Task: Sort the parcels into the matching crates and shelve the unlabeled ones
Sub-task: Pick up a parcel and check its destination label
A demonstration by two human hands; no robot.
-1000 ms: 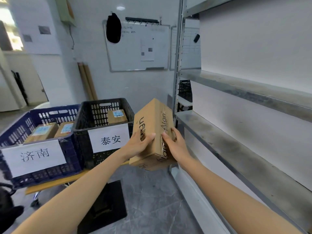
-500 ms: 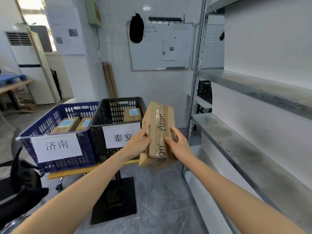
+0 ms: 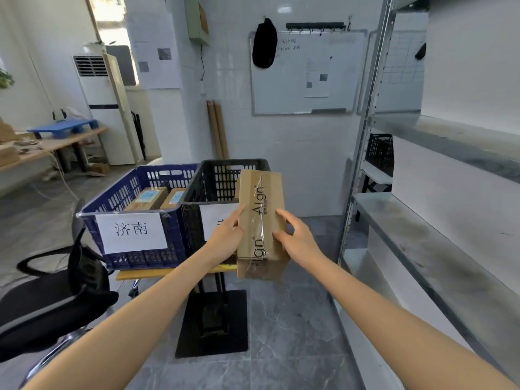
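**Box.** A cardboard box point(image 3: 260, 223) is held on end in the air, in front of the black crate point(image 3: 225, 166) and left of the shelf rack point(image 3: 422, 235). It touches neither. Clear tape runs down the facing side, and the print "Algn" reads sideways. The lower print is partly cut off at the box edge. The back and underside are hidden.

**Hands.** The left hand point(image 3: 226, 235) grips the box's left edge with the thumb on the front. Its fingers pass behind the box, out of sight. The right hand point(image 3: 298, 237) grips the right edge with the thumb and forefinger on the front. Its remaining fingers are hidden behind the box.

**Crates.** The black crate and a blue crate point(image 3: 140, 257) stand side by side, touching, on a desk point(image 3: 157, 273). Only the front edge of the desk shows.
- The blue crate's label point(image 3: 130, 230) reads 济南.
- The black crate's label point(image 3: 216, 218) is mostly covered by the left hand and the box and cannot be read.
- Two parcels point(image 3: 146, 197) lie in the blue crate. The text on their blue stickers is too small to read.
- The box screens most of the black crate's interior.

**Surroundings.** A black chair point(image 3: 56, 299) is cut off at the left edge of the view.
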